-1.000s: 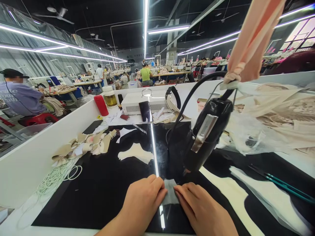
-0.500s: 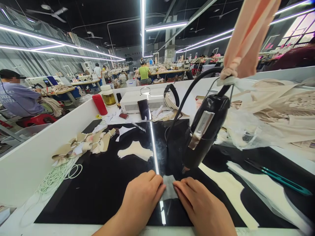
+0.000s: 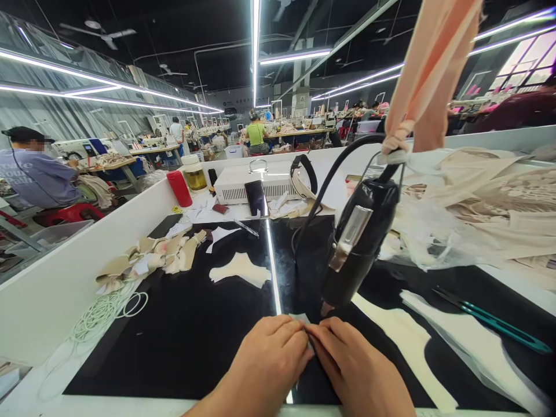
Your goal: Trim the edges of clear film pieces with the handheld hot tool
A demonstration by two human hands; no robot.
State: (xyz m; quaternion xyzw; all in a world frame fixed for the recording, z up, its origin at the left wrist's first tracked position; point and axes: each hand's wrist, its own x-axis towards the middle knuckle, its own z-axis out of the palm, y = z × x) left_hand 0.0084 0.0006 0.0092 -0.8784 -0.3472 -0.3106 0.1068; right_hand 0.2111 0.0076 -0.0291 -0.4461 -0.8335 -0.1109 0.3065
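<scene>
My left hand (image 3: 271,353) and my right hand (image 3: 354,362) meet at the front middle of the black board (image 3: 186,341), fingertips pinching a small pale grey translucent piece (image 3: 300,317). Most of that piece is hidden under my fingers. Just above my right fingertips hangs a black handheld tool (image 3: 358,243), its copper-coloured tip pointing down. A cream curved piece (image 3: 397,330) lies to the right of my right hand, with a white layered piece (image 3: 469,336) beyond it. Behind my left hand sits another cream piece (image 3: 240,269).
Teal-handled tweezers (image 3: 499,327) lie at the right. Fabric scraps (image 3: 150,260) and a coil of green cord (image 3: 98,315) are at the left. A white vented box (image 3: 230,182) and a phone (image 3: 256,198) stand behind. A person in purple (image 3: 37,174) sits beyond the left partition.
My left hand has moved right, over the grey piece, and its fingers now meet my right hand's. Less of the piece shows. The camera view has shifted slightly.
</scene>
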